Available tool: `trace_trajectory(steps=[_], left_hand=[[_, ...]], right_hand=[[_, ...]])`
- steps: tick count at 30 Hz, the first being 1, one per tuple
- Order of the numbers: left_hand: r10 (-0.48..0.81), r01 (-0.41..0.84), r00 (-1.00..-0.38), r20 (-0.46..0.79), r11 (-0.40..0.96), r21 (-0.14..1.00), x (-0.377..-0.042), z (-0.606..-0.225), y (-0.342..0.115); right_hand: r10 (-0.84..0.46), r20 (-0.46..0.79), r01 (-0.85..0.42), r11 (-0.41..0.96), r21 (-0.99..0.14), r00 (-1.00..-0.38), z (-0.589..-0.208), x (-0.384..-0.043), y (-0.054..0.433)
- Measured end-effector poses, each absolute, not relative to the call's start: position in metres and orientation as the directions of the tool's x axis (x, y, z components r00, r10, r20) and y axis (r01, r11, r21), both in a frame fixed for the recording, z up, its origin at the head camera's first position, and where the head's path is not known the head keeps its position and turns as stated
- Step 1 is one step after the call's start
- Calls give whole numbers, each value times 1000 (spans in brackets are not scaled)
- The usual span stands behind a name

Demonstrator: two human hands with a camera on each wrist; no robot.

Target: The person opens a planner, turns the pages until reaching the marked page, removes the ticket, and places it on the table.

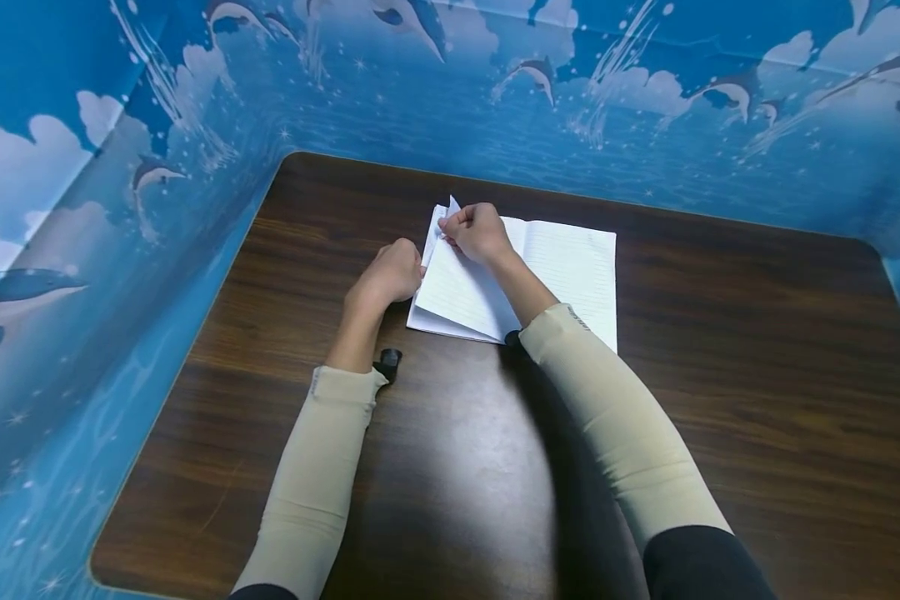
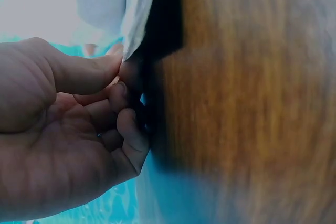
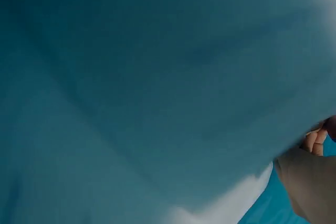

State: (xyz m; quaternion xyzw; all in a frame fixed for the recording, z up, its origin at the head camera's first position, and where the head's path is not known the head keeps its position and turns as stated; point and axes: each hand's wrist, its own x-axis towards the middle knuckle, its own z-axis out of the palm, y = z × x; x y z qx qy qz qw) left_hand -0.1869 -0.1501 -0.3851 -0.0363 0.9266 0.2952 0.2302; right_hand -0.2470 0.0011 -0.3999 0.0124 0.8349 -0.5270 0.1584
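An open notebook with ruled white pages lies toward the far side of the table. My right hand pinches a lifted leaf near its upper left corner, and a pointed bit of white paper stands up beside the fingertips. At the notebook's left edge is my left hand. In the left wrist view, the thumb and forefinger of the left hand pinch the edge of white paper, the other fingers curled below. A blurred, shaded sheet fills most of the right wrist view, with part of a hand at lower right.
The dark wood-grain table has rounded corners. Blue sheeting printed with dolphins and clouds rises behind it and on the left. A small black device sits at the left wrist. Pale sleeves cover both forearms.
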Motion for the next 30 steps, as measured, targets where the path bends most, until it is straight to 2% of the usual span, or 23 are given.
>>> trace_trajectory(steps=[5,12,19,25,30], left_hand=[[100,-180,-897,-431,807,563,-188,-382,-147],[157,-147,-902,-403,764,628,-190,-381,-153],[184,-130,-894,-409,765,630,-189,-381,-156],[116,-171,-902,-415,787,592,-186,-385,-154],[87,-189,-906,-414,791,581,-185,-387,-153]], right_hand=[[-160,-276,149,542,-827,-948,-398,-246,3],[-277,-280,48,627,-778,-919,-390,-245,8],[-376,-282,-63,690,-721,-883,-386,-240,10],[-394,-238,-149,735,-661,-888,-390,-234,27],[-367,-224,-149,756,-638,-903,-395,-233,58]])
